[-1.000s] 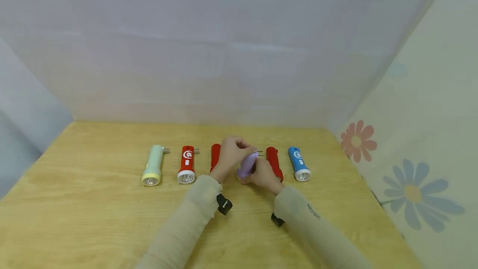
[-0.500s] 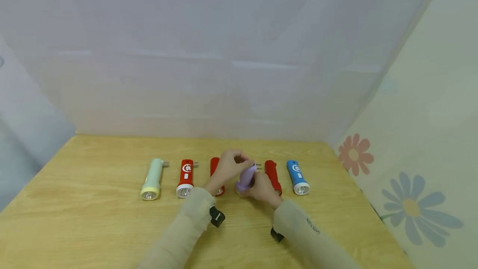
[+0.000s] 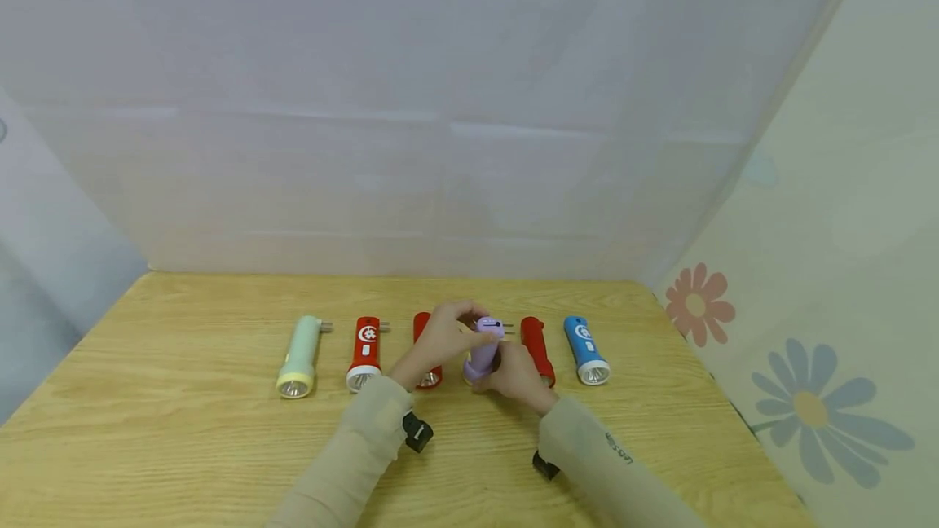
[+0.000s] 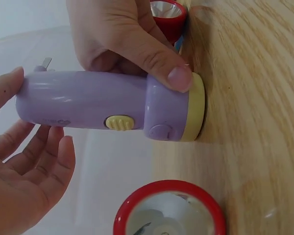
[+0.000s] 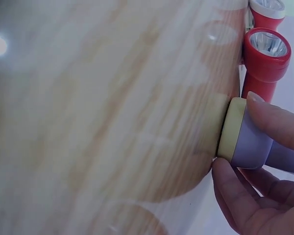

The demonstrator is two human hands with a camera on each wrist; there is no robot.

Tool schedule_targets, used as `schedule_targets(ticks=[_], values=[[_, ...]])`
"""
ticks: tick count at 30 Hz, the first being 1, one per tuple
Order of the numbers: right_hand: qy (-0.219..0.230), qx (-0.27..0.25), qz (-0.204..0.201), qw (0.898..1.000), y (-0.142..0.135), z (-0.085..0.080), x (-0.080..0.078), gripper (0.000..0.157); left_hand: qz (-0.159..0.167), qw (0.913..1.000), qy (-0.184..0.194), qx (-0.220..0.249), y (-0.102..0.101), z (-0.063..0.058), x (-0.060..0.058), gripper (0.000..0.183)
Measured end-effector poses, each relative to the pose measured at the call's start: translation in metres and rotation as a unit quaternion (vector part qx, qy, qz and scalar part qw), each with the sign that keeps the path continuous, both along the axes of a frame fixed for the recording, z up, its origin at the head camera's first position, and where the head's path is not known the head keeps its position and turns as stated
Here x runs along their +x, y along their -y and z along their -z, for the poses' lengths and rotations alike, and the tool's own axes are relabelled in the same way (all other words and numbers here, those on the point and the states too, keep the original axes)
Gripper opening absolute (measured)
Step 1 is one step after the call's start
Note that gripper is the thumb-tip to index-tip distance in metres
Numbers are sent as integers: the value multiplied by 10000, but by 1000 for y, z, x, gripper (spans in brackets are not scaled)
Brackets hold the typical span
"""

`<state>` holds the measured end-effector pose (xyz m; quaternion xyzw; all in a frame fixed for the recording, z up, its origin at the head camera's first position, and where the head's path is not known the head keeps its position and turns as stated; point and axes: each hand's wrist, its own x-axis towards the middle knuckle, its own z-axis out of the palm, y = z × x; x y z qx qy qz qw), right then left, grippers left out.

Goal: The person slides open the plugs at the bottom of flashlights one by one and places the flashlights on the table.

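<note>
A purple flashlight (image 3: 480, 361) with a pale yellow rim and slide switch stands on its head on the wooden table, tail end up. My right hand (image 3: 516, 373) holds it low down; in the right wrist view, thumb and fingers pinch the head (image 5: 252, 142) near the yellow rim. My left hand (image 3: 443, 339) has its thumb and fingertips around the tail end, seen close in the left wrist view, where the flashlight body (image 4: 88, 95) shows a metal plug prong (image 4: 47, 62) sticking out beside the tail.
More flashlights lie in a row: mint green (image 3: 302, 357), red with a white head (image 3: 366, 349), red (image 3: 421, 326) partly behind my left hand, red (image 3: 535, 345) just right of my right hand, and blue (image 3: 585, 349). A pale cloth wall (image 3: 440, 145) rises behind the table.
My left hand has shifted down and left off the top of the purple flashlight, so its slotted tail end now shows. The right hand keeps its hold. The head view has tilted up.
</note>
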<state>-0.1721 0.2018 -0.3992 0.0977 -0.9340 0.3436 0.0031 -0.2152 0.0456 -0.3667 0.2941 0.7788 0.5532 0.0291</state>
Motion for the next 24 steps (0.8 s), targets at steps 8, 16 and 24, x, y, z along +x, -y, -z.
schedule_targets(ticks=[8, 16, 24], values=[[301, -136, 24, 9995, -2, -2, 3, 47, -337, 9991, 65, 248, -2, 4, 2, 26], [446, -220, 138, 9987, -3, -4, 6, 43, -550, 9981, -17, 282, -3, 4, 0, 24], [501, -166, 210, 9984, -5, -4, 4, 40, -472, 9977, -133, 463, -3, 4, 1, 24]])
